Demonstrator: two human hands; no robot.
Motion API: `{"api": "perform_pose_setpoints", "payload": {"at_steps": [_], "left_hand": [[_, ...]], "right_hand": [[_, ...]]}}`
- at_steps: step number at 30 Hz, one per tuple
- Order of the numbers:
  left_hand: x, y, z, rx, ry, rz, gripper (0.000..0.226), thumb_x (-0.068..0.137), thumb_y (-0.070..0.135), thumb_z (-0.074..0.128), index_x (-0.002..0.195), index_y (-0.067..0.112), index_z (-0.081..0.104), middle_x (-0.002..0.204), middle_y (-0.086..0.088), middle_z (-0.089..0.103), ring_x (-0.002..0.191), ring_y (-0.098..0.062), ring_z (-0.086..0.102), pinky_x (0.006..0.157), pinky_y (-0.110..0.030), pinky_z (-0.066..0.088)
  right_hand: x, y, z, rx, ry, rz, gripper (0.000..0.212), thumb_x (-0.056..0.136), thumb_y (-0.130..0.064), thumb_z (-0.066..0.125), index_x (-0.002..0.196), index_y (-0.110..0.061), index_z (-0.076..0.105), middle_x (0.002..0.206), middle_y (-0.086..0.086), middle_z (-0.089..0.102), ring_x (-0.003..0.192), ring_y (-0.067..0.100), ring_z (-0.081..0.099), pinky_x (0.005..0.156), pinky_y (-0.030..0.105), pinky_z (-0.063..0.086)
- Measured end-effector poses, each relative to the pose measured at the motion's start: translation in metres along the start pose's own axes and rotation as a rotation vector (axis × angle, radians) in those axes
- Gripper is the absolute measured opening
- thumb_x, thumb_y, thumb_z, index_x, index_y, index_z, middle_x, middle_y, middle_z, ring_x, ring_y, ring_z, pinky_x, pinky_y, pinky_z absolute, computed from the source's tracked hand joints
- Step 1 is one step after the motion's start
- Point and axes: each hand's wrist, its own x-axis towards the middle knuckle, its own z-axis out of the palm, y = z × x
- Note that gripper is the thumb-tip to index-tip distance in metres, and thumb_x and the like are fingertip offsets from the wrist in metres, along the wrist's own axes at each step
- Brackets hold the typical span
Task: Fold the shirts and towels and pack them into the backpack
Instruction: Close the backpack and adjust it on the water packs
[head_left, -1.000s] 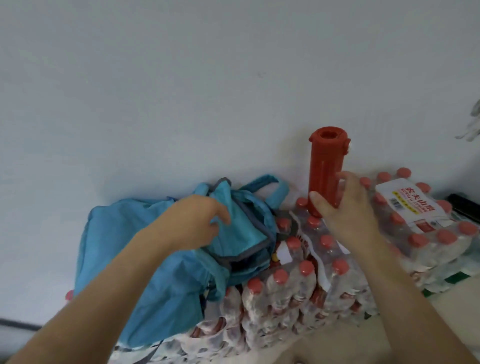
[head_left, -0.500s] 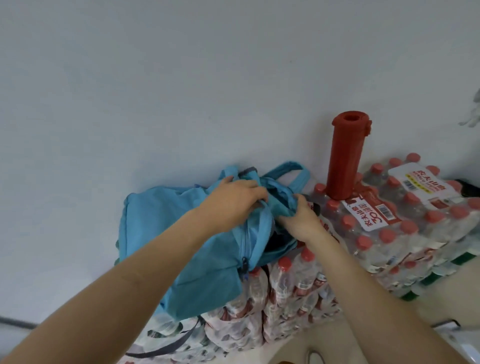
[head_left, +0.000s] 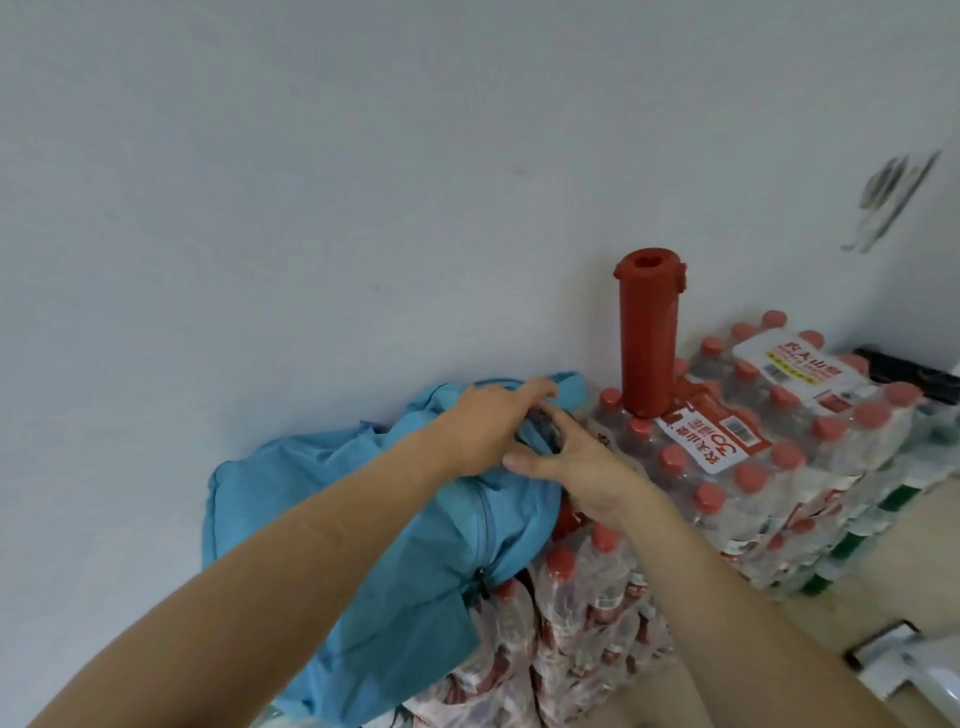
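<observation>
Light-blue backpack (head_left: 322, 499), crumpled, slumped against the wall atop shrink-wrapped bottle packs (head_left: 597, 597); side zipper closed

Both hands, left hand (head_left: 485, 428) and right hand (head_left: 576, 460), grip the blue backpack (head_left: 337, 525) atop shrink-wrapped bottle packs (head_left: 769, 467); a red cylinder (head_left: 649, 338) stands right.

Soft even light, wide-angle warp, edges blurred
</observation>
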Motion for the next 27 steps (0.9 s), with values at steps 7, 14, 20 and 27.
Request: {"api": "perform_pose_setpoints", "payload": {"at_steps": [7,14,20,27], "left_hand": [[-0.043,-0.031,-0.088,-0.036,0.057,-0.092,0.094,0.057,0.068,0.075,0.137,0.031,0.044,0.12,0.003,0.045,0.114,-0.018,0.038,0.101,-0.031,0.033],[-0.13,-0.03,-0.186,0.045,0.397,-0.287,0.047,0.07,0.058,0.071,0.096,0.022,0.053,0.079,0.011,0.059,0.073,-0.004,0.054,0.065,-0.025,0.04],[-0.174,-0.035,-0.223,0.091,0.642,-0.369,0.038,0.081,0.053,0.063,0.098,0.02,0.052,0.077,0.007,0.061,0.072,-0.011,0.057,0.065,-0.029,0.044],[-0.137,-0.044,-0.164,-0.232,0.62,-0.427,0.055,0.079,0.046,0.071,0.118,0.028,0.037,0.107,0.01,0.06,0.088,-0.008,0.059,0.073,-0.017,0.045]], "right_hand": [[-0.01,-0.085,0.047,-0.486,-0.023,-0.435,0.047,0.079,0.004,0.06,0.103,-0.031,0.04,0.089,-0.002,0.066,0.073,0.007,0.059,0.055,0.026,0.045],[-0.004,-0.206,0.116,-0.596,-0.179,-0.784,0.047,0.071,0.014,0.05,0.102,-0.02,0.041,0.08,0.003,0.071,0.065,0.011,0.056,0.058,0.029,0.043],[-0.002,-0.248,0.158,-0.569,-0.157,-0.957,0.046,0.075,0.004,0.063,0.107,-0.026,0.049,0.098,-0.002,0.065,0.085,0.005,0.061,0.069,0.014,0.045],[0.034,-0.198,0.124,-0.699,0.033,-0.86,0.029,0.079,-0.004,0.064,0.1,-0.023,0.065,0.089,-0.014,0.066,0.086,-0.003,0.06,0.079,0.015,0.048]]}}
